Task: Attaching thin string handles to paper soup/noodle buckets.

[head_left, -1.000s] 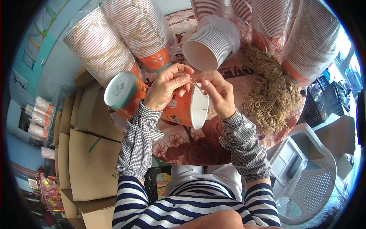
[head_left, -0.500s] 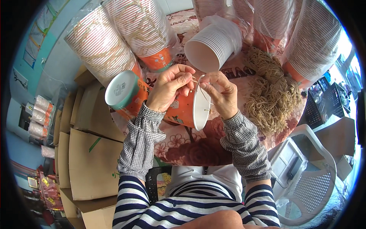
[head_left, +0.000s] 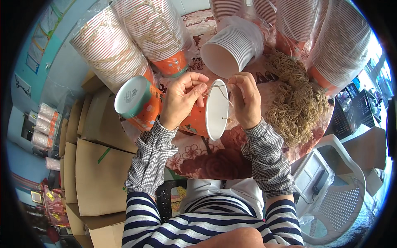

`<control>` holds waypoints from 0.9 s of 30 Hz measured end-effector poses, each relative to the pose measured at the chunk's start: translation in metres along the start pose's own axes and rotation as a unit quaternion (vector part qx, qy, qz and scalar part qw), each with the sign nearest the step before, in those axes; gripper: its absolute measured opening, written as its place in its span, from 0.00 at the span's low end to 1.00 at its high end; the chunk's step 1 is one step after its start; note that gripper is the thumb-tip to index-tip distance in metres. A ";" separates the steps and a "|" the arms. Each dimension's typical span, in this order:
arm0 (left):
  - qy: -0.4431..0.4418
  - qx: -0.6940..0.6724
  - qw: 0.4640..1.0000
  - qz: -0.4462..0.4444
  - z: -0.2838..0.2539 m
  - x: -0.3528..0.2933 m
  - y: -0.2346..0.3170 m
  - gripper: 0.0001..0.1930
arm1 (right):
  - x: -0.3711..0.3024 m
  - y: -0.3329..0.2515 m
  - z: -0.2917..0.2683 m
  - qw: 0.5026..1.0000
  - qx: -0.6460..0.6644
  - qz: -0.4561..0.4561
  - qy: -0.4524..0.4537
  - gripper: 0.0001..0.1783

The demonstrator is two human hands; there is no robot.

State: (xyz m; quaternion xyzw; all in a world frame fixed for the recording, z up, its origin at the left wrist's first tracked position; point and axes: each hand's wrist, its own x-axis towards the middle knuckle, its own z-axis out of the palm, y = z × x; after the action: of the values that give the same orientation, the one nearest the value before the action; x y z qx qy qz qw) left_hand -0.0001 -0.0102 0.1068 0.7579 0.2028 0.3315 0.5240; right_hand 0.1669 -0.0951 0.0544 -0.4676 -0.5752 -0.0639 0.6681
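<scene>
An orange paper bucket [head_left: 199, 119] lies on its side, its white open mouth facing right. Over its rim my left hand [head_left: 185, 96] pinches a thin beige cord [head_left: 216, 86]. My right hand [head_left: 245, 99] is closed on the cord's other part, just right of the mouth, so the cord runs between both hands across the rim. A small knot or cord end shows at the lower inside of the mouth. Left of my left hand, another orange bucket [head_left: 151, 105] lies with its pale base toward me. A tangled heap of beige cords [head_left: 295, 105] lies to the right.
Tall wrapped stacks of buckets [head_left: 111, 45] stand at the back left, more stacks [head_left: 341, 41] at the back right. A nested white stack [head_left: 223, 53] lies behind my hands. Cardboard boxes [head_left: 103, 177] crowd the left; a white plastic chair [head_left: 339, 198] stands at the right.
My right hand has moved slightly right, away from my left hand, drawing the cord out between them. The bucket's mouth has turned a little more toward me.
</scene>
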 end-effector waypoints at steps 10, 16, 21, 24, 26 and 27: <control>-0.014 -0.304 0.951 -0.052 -0.005 -0.008 0.013 0.08 | 0.002 -0.013 0.000 0.992 -0.085 -0.094 -0.017 0.12; 0.019 -0.252 0.967 -0.027 0.017 -0.013 0.011 0.09 | 0.001 -0.015 0.003 0.977 -0.131 -0.162 -0.040 0.15; 0.028 -0.154 0.987 0.028 0.025 -0.017 0.010 0.09 | 0.003 -0.020 -0.001 0.980 -0.095 -0.177 -0.013 0.14; 0.021 -0.083 0.996 0.012 0.030 -0.016 0.015 0.09 | 0.005 -0.022 -0.005 0.985 -0.071 -0.158 -0.026 0.12; 0.003 -0.061 0.998 0.017 0.029 -0.014 0.013 0.10 | 0.006 -0.020 -0.007 0.988 -0.047 -0.139 -0.038 0.12; -0.015 -0.039 0.999 0.023 0.028 -0.013 0.013 0.11 | 0.006 -0.018 -0.007 0.992 -0.013 -0.112 -0.052 0.11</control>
State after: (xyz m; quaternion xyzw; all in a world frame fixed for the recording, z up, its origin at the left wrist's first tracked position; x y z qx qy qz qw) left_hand 0.0105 -0.0420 0.1083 0.7463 0.1644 0.3397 0.5482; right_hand 0.1621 -0.1074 0.0697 -0.4117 -0.6573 -0.1214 0.6195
